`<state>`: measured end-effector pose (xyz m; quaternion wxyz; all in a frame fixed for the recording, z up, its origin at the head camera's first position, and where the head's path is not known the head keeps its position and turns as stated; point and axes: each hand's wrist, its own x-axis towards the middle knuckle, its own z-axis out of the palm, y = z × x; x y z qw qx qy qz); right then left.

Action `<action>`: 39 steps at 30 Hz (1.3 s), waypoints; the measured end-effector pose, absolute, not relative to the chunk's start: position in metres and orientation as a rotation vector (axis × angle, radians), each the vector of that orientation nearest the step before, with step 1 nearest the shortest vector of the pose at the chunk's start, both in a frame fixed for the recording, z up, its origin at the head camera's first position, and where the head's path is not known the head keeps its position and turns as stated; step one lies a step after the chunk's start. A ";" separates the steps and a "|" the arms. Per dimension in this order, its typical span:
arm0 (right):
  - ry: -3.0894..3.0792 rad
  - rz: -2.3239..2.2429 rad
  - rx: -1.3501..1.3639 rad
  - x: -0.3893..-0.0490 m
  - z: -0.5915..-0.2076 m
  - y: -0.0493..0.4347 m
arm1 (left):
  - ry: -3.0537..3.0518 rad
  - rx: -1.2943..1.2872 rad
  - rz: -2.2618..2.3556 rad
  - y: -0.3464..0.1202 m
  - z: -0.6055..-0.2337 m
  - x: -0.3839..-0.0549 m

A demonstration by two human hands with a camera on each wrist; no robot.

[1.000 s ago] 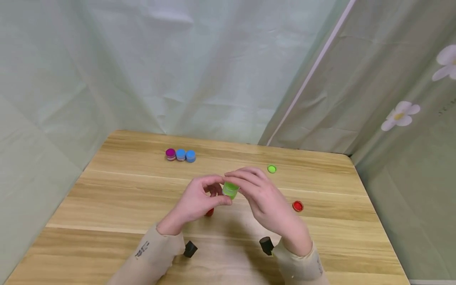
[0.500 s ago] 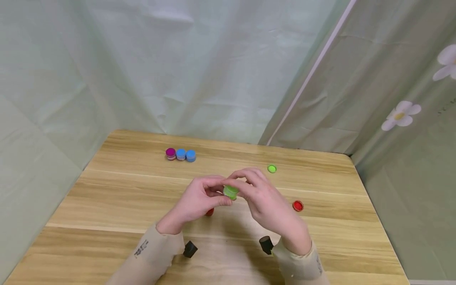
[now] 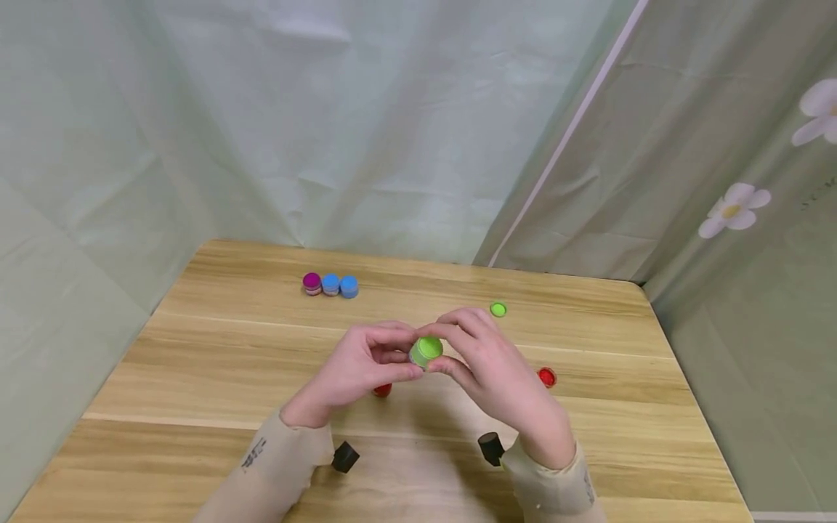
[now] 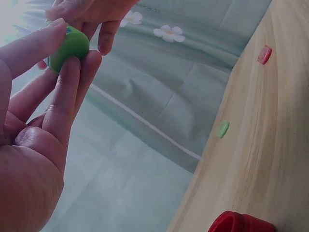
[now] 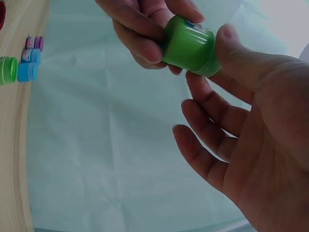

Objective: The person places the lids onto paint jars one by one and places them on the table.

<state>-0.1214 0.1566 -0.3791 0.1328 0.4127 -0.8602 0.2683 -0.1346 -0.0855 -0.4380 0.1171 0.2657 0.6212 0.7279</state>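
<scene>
A small green plastic jar [image 3: 426,351] is held up above the table, its round light-green top tilted toward the head camera. My left hand [image 3: 362,367] grips its side and base between thumb and fingers. From the other side, my right hand [image 3: 490,367] pinches the rim with thumb and index finger; its other fingers are loosely bent, as the right wrist view shows. An uncapped red jar [image 4: 241,223] stands below my left hand. Another green jar [image 5: 7,70], open at the top, shows in the right wrist view and is hidden in the head view.
A green lid [image 3: 498,309] lies toward the back right of the wooden table, and a red lid [image 3: 547,377] lies right of my right hand. At the back left stand a purple jar [image 3: 312,284] and two blue jars [image 3: 349,287] in a row. Curtains surround the table.
The green jar has shifted slightly right and tilted so more of its top shows. My right thumb has come into sight at its rim, below the index finger.
</scene>
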 end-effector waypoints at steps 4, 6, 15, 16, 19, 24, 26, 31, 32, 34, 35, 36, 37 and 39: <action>-2.539 0.802 1.107 -0.121 -0.380 0.155 | 1.815 0.777 2.143 -0.084 -0.438 -0.134; -2.564 0.804 1.043 -0.120 -0.380 0.153 | 1.815 0.774 2.149 -0.083 -0.438 -0.134; -2.620 0.903 0.869 -0.118 -0.383 0.155 | 1.872 0.772 2.150 -0.077 -0.438 -0.133; -2.601 0.922 0.874 -0.118 -0.382 0.156 | 1.874 0.766 2.151 -0.077 -0.438 -0.133; -2.509 0.934 0.966 -0.120 -0.380 0.159 | 1.891 0.756 2.141 -0.077 -0.438 -0.133; -2.369 0.865 1.252 -0.125 -0.375 0.162 | 1.910 0.732 2.117 -0.079 -0.438 -0.133; -2.339 0.840 1.339 -0.127 -0.375 0.162 | 1.912 0.714 2.110 -0.080 -0.439 -0.133; -2.291 0.834 1.424 -0.128 -0.376 0.161 | 1.920 0.682 2.097 -0.083 -0.439 -0.132; -2.285 0.839 1.429 -0.128 -0.376 0.161 | 1.924 0.678 2.095 -0.083 -0.439 -0.132; -2.279 0.838 1.426 -0.128 -0.376 0.160 | 1.932 0.675 2.089 -0.083 -0.439 -0.132; -2.278 0.833 1.423 -0.128 -0.376 0.160 | 1.936 0.673 2.086 -0.082 -0.439 -0.132; -2.282 0.829 1.418 -0.128 -0.376 0.160 | 1.937 0.673 2.083 -0.082 -0.439 -0.132; -2.289 0.824 1.413 -0.127 -0.376 0.160 | 1.940 0.672 2.080 -0.082 -0.439 -0.133; -2.303 0.815 1.399 -0.127 -0.377 0.161 | 1.948 0.671 2.071 -0.082 -0.438 -0.133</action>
